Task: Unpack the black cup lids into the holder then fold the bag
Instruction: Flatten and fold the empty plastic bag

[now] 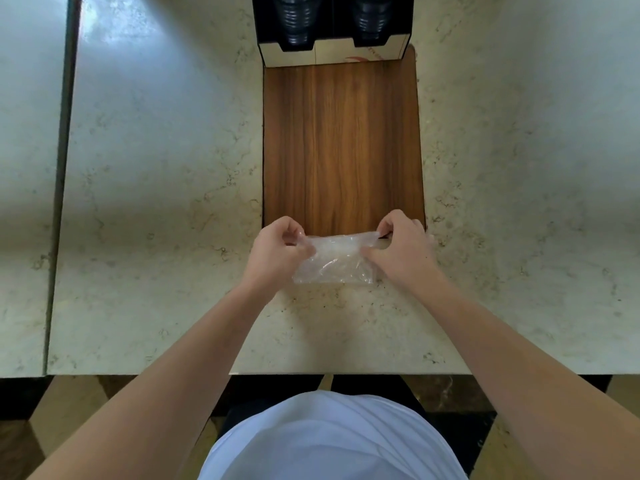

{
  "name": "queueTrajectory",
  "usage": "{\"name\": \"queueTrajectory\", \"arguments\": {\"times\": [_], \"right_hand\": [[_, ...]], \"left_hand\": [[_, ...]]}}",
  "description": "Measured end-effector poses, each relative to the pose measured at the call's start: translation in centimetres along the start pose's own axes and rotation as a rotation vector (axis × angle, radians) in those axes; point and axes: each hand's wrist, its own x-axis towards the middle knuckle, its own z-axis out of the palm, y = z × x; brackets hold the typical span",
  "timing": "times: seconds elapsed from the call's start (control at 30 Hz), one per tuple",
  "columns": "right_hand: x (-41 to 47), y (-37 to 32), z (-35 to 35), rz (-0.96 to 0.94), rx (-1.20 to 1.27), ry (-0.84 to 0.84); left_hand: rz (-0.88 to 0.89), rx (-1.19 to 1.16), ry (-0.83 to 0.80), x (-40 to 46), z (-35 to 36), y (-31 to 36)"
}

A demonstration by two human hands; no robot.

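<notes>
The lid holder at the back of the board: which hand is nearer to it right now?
Right, though only slightly. The right hand grips the bag at the wooden board's near right corner; the left hand sits just off its left corner, both far from the holder.

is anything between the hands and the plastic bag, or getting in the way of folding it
Nothing visible. The left hand and right hand both pinch the far edge of the clear bag directly. The bag looks empty and lies at the near end of the wooden board, far from the lid holder.
</notes>
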Motion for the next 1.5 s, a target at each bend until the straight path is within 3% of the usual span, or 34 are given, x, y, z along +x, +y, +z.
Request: {"name": "queueTrajectory", "arguments": {"times": [0.2,0.37,0.53,0.77,0.93,1.07,1.2,1.3,1.4,1.5], "right_hand": [[0.6,0.1,-1.3,-0.105,0.169,-0.17],[1.1,-0.3,-2.5,0.025,0.564,-0.377],[1.5,0.3,-2.7,0.109,0.702,-0.397],[1.7,1.4,-3.1,0.095,1.035,-0.52],[1.8,1.7,-3.3,0.122,1.214,-0.499],[1.4,2.3,-4.2,0.085,1.171,-0.443],[0.5,2.8,-6.5,0.103,1.042,-0.363],[-1.1,4.2,-8.7,0.168,0.943,-0.299],[-4.7,7.0,-11.1,0.173,0.852,-0.28],[-9.2,10.1,-13.2,0.226,0.806,-0.127]], "left_hand": [[-0.004,-0.339,-0.12,0.7,-1.3,0.2],[-0.075,-0.38,-0.369,0.9,-1.9,0.6],[-0.14,-0.492,-0.54,1.4,-2.6,0.4],[-0.052,-0.611,-0.507,1.6,-2.5,0.2],[0.005,-0.679,-0.568,1.5,-2.5,0.4],[0.039,-0.626,-0.532,1.0,-2.2,1.9],[0.193,-0.211,-0.4,0.6,-0.4,4.7],[0.304,-0.084,-0.335,-0.1,1.7,7.3],[0.378,-0.005,-0.374,-1.2,5.3,9.6],[0.408,-0.02,-0.527,-2.1,9.9,11.8]]}}
